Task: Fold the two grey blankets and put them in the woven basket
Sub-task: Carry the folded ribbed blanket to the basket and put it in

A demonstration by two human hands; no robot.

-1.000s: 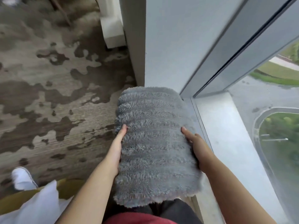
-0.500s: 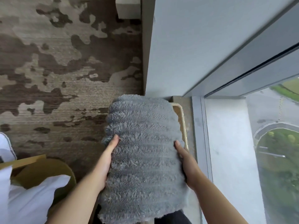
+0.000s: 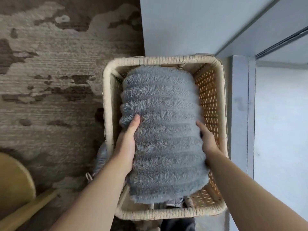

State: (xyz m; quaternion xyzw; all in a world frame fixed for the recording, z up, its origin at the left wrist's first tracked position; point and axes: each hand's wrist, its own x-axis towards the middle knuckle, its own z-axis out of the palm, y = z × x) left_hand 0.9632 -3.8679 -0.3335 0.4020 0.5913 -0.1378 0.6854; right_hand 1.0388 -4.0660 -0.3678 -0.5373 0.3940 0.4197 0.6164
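Folded grey blanket point(image 3: 163, 130) sits partly inside woven basket point(image 3: 106, 97), long axis along basket's length. Left hand point(image 3: 126, 147) clasps left edge, right hand point(image 3: 208, 140) right edge, thumbs on top. Basket floor straight below, both hands equally near.

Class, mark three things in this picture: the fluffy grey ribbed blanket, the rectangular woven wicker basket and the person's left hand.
Fluffy grey ribbed blanket point(image 3: 163, 130), head view, middle of its top face.
Rectangular woven wicker basket point(image 3: 160, 60), head view, far rim.
Left hand point(image 3: 126, 146), head view, back of the hand.

Bare forearms point(image 3: 93, 197); dark clothing point(image 3: 178, 224) below
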